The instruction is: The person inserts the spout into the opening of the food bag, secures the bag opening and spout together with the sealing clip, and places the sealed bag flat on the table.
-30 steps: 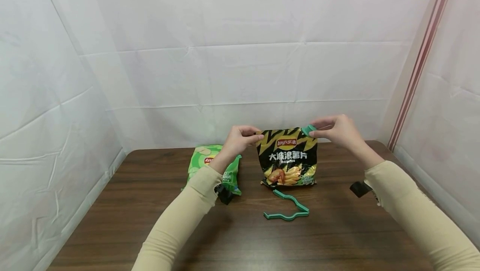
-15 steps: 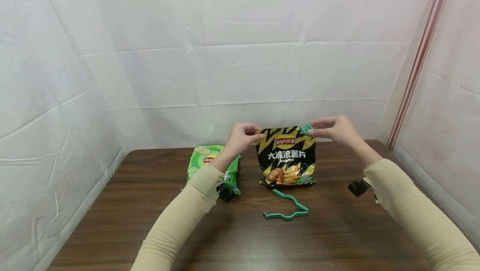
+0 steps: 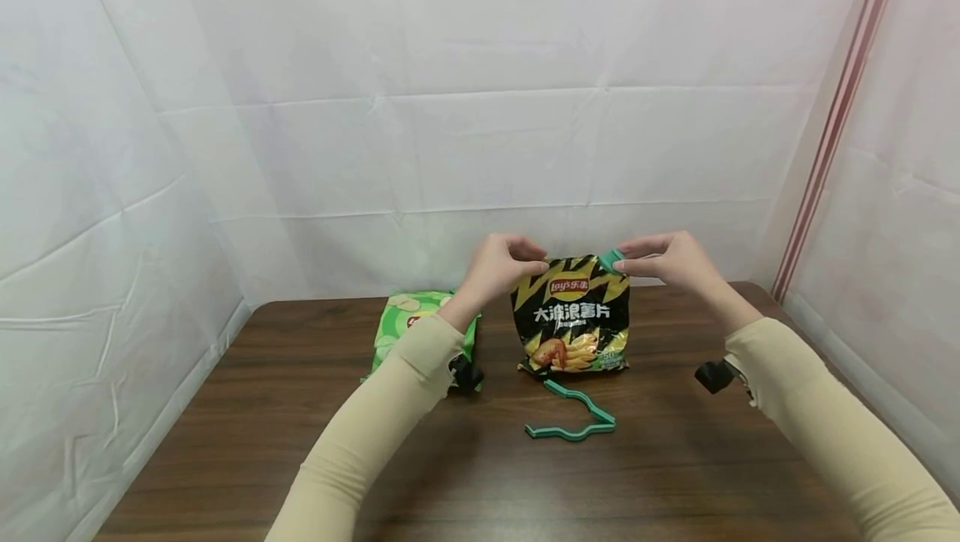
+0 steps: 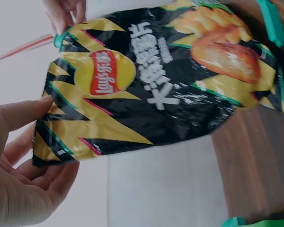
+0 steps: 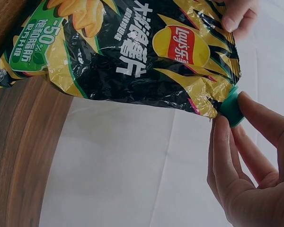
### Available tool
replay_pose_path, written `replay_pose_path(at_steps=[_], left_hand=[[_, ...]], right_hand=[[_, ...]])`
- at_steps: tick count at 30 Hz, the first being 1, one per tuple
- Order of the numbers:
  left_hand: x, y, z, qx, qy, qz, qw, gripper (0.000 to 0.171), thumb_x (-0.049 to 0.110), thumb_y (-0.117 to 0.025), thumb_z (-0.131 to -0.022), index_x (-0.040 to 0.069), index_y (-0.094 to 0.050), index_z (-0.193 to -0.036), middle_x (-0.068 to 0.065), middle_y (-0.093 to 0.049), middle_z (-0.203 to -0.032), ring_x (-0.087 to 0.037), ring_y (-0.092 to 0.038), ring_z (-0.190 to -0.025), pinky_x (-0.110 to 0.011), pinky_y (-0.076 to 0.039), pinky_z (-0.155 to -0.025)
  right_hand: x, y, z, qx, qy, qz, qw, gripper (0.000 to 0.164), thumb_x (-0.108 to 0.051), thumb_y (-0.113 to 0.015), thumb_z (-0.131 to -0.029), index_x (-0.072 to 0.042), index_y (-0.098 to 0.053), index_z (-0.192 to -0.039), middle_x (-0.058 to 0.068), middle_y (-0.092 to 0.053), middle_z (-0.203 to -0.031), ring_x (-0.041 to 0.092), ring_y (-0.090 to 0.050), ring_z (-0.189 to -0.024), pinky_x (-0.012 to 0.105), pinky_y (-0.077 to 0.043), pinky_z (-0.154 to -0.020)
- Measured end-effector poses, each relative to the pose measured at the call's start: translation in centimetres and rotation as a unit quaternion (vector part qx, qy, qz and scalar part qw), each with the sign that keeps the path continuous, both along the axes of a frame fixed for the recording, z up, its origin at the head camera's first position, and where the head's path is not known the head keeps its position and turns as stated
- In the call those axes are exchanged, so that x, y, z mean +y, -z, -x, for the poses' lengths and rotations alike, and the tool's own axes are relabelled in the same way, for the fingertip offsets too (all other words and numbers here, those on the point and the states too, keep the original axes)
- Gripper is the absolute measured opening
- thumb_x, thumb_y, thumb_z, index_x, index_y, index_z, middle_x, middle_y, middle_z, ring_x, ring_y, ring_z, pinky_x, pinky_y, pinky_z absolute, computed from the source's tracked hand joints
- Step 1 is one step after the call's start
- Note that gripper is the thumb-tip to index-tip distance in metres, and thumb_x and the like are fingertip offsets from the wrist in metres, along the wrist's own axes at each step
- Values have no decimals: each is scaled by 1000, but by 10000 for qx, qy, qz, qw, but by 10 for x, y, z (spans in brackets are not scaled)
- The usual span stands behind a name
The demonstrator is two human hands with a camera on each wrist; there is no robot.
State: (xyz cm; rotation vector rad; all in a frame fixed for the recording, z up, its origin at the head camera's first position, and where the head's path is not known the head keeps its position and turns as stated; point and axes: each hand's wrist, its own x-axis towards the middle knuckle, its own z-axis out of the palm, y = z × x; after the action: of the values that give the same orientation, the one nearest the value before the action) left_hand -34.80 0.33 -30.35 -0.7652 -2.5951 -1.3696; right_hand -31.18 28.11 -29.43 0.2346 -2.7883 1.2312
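A black and yellow chip bag [image 3: 572, 321] stands upright near the back of the table, its top edge up. My left hand [image 3: 504, 267] pinches that top edge; in the left wrist view the thumb lies on the front and the other fingers are behind. On the top right corner sits a small teal clip [image 5: 232, 109], which my right hand [image 3: 670, 263] pinches between thumb and fingers. In front of the bag a long teal bag sealing clip [image 3: 574, 435] lies unfolded on the wood.
A green chip bag [image 3: 396, 333] lies left of the black one, partly hidden by my left forearm. White cloth walls [image 3: 480, 150] enclose the brown wooden table [image 3: 637, 484] at the back and sides. Black wrist cameras [image 3: 716, 376] hang beneath both cuffs.
My left hand has shifted right along the bag's top edge, from its left corner toward the middle. The right hand stays on the small clip.
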Motion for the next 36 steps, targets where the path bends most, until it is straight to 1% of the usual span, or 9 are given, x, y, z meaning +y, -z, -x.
replay_pose_path(at_steps=[6,11,16,22,24,26,29,31,36], left_hand=[[13,-11,1,157,104,415,9990,23,23,-74,-83,12,-71,-103,-4,-71,-100,-16,-65,-87,-26,-52,-69],[23,-16,1,250,202,656,9973,23,23,-74,-83,12,-71,-103,-4,-71,-101,-16,-65,-89,-27,-52,-73],[32,-15,5,385,121,968,9945,20,24,-75,-82,14,-71,-99,0,-72,-96,-13,-65,-86,-26,-52,-73],[40,-12,8,298,170,1073,9936,15,23,-76,-81,14,-75,-93,1,-73,-90,-9,-66,-80,-22,-52,-69],[42,-11,7,252,221,1237,9918,13,24,-76,-81,14,-76,-90,2,-73,-87,-8,-64,-75,-21,-50,-65],[43,-11,7,218,273,1477,9884,12,24,-76,-81,13,-76,-87,0,-72,-83,-9,-59,-67,-21,-47,-60],[44,-10,6,143,334,1692,9849,11,24,-75,-82,13,-76,-84,-1,-71,-78,-9,-54,-59,-21,-43,-55],[44,-9,5,106,345,1728,9843,11,22,-75,-82,12,-76,-82,-4,-71,-75,-10,-50,-54,-21,-40,-53],[46,-8,3,85,268,1730,9845,12,22,-75,-82,11,-76,-80,-6,-71,-74,-10,-47,-52,-21,-38,-51]], right_hand=[[-1,0,0,-17,18,51,10000,56,-53,-73,-77,-16,-67,-119,13,-67,-116,28,-58,-105,37,-40,-62],[-3,-1,0,22,42,7,10000,56,-54,-73,-76,-17,-68,-118,13,-68,-114,28,-57,-103,35,-39,-61],[-4,0,1,5,22,60,10000,55,-53,-74,-76,-17,-68,-117,12,-69,-111,27,-59,-105,34,-38,-67],[-5,-1,0,-24,-15,114,9999,56,-53,-74,-75,-16,-68,-117,11,-70,-110,27,-60,-106,34,-41,-74],[-5,-2,-1,-20,-33,105,9999,56,-53,-74,-75,-16,-68,-118,11,-70,-111,27,-60,-107,34,-42,-78],[-6,-2,-1,-24,-48,97,9999,57,-53,-74,-75,-16,-68,-118,11,-70,-111,27,-60,-108,35,-42,-76],[-6,-2,-2,-49,-40,87,9999,57,-53,-74,-75,-17,-68,-119,11,-69,-112,27,-60,-107,35,-41,-73],[-6,-2,-2,-69,-36,101,9999,56,-52,-74,-76,-17,-67,-119,12,-69,-113,27,-60,-106,36,-40,-69],[-7,-1,-2,-23,-28,126,9999,55,-50,-75,-76,-16,-68,-119,12,-69,-112,27,-61,-104,34,-38,-65]])
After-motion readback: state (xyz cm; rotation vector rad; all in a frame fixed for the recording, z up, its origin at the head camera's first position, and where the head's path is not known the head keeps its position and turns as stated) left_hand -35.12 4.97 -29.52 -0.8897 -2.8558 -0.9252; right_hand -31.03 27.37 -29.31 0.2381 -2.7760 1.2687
